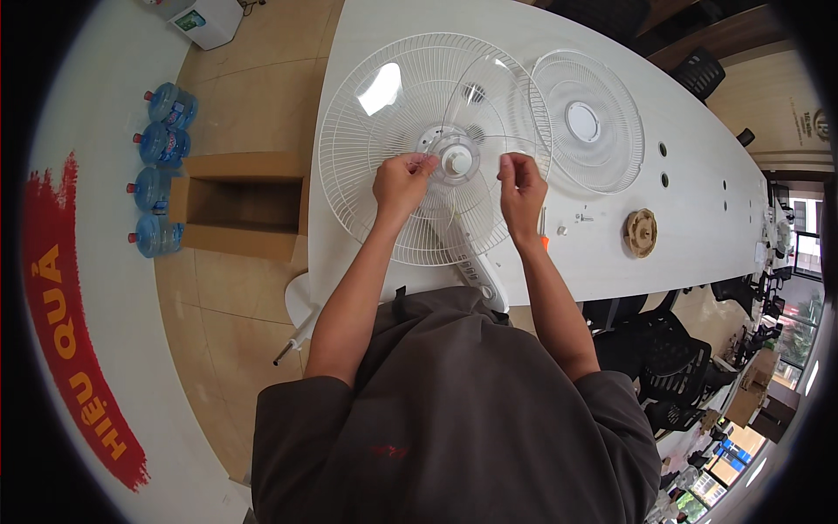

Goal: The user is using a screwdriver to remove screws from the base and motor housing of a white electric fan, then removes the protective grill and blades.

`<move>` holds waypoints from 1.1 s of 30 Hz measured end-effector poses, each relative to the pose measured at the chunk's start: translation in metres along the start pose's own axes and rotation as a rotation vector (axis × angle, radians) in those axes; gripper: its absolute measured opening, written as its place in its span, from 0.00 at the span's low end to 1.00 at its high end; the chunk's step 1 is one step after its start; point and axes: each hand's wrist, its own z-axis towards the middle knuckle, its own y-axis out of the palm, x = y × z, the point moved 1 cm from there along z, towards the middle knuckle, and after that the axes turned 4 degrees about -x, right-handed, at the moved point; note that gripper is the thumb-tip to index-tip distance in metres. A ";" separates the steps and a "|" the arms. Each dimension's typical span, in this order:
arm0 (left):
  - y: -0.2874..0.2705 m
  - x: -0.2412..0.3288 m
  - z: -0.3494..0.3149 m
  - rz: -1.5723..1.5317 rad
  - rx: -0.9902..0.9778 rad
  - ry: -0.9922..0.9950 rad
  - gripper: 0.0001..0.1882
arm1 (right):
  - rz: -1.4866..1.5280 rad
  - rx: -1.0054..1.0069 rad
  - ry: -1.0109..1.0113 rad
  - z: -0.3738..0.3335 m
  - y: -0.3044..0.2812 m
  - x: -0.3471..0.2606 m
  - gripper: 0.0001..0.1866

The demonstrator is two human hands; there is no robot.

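A white wire fan guard lies on the white table with a clear plastic fan blade sitting over its centre hub. My left hand pinches the clear blade just left of the hub. My right hand grips the blade's edge to the right of the hub. The fan's white neck runs from under the guard toward me.
A second white guard lies to the right. A tan round part, small screws and an orange tool handle lie nearby. An open cardboard box and water jugs stand on the floor at left. Black chairs line the right side.
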 end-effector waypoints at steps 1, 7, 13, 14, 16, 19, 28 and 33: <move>0.000 0.000 0.000 -0.020 -0.002 0.003 0.19 | -0.148 -0.037 -0.028 -0.001 0.005 -0.005 0.11; 0.000 0.003 0.001 -0.048 -0.029 -0.022 0.15 | -0.721 -0.371 -0.539 0.007 0.031 -0.029 0.17; 0.002 0.002 -0.003 0.021 0.026 0.018 0.18 | -0.804 -0.548 -0.728 0.020 0.024 -0.018 0.13; 0.002 0.006 -0.006 0.019 0.027 0.019 0.18 | -0.805 -0.549 -0.731 0.020 0.024 -0.016 0.13; 0.000 0.017 -0.010 0.106 0.066 0.038 0.18 | -0.799 -0.539 -0.722 0.021 0.025 -0.011 0.15; 0.002 0.016 -0.013 0.143 0.110 0.059 0.18 | -0.750 -0.460 -0.736 0.015 0.031 -0.006 0.14; 0.025 0.018 -0.025 -0.055 0.176 0.021 0.17 | -0.821 -0.285 -0.370 0.006 0.040 -0.018 0.13; 0.025 0.018 -0.027 -0.058 0.177 -0.011 0.18 | -0.879 -0.212 -0.674 0.018 0.025 -0.035 0.13</move>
